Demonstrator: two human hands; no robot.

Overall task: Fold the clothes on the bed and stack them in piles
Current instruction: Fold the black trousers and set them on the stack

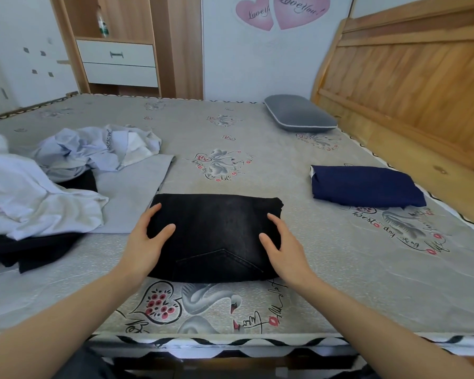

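Black jeans (214,236): folded into a flat packet, lying on the bed (326,283) close to its near edge, straight ahead.
Long axis: running left to right, across the line of sight; back pocket seam on the near half.
Left hand (145,242): resting on the left end of the packet, fingers straight and spread, thumb on top; pressing flat, nothing pinched.
Right hand (282,247): resting on the right end in the same way, fingers relaxed and flat on the cloth, not curled round it.
Grip: none yet on either side; possibly some fingertips tucked under the edges, hard to tell from this angle.
Navy pile (367,187): folded, lying well apart, to the right and further away, near the headboard (411,77).
Nearer hand: the right one, on the side facing that pile.
Coming move, as a guess: lifting by both short ends and carrying rightwards and away, keeping the long axis as it is.
Unfolded clothes (52,173): heaped on the left, white and pale blue over dark pieces.
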